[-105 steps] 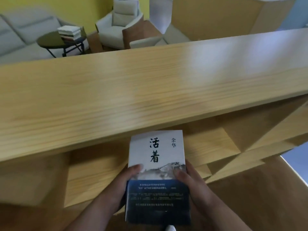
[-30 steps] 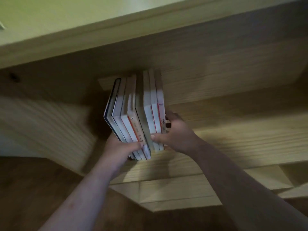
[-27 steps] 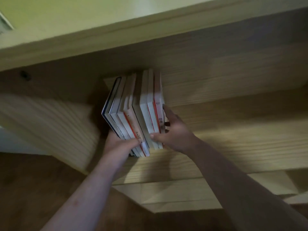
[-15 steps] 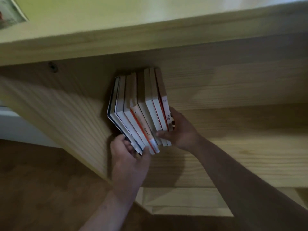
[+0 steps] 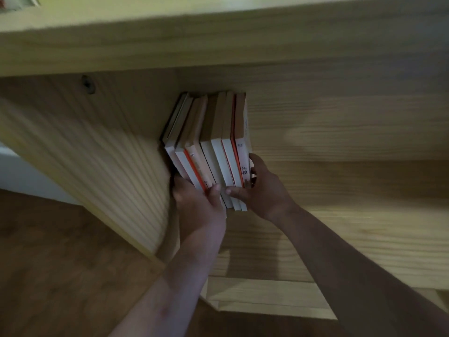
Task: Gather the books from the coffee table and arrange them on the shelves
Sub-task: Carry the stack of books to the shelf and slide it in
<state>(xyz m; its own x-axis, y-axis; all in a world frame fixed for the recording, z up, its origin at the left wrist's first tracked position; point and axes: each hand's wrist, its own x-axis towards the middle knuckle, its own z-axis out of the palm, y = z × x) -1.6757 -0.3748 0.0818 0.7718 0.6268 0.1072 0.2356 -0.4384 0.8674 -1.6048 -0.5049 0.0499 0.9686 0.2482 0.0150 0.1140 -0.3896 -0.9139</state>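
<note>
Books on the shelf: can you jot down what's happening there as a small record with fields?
Books: a row standing spines outward on the shelf, beside the side panel
Left hand: grips the lower ends of the left-side books
Right hand: holds the rightmost book, thumb across the spines
Lighting: dim

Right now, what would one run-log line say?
stage: shelving | left hand: grips row of white-and-orange paperback books, left end | right hand: grips right end | books: standing on pale wooden shelf

books [image 5: 220, 154] partly hidden, side panel [image 5: 97, 171] blurred
</note>
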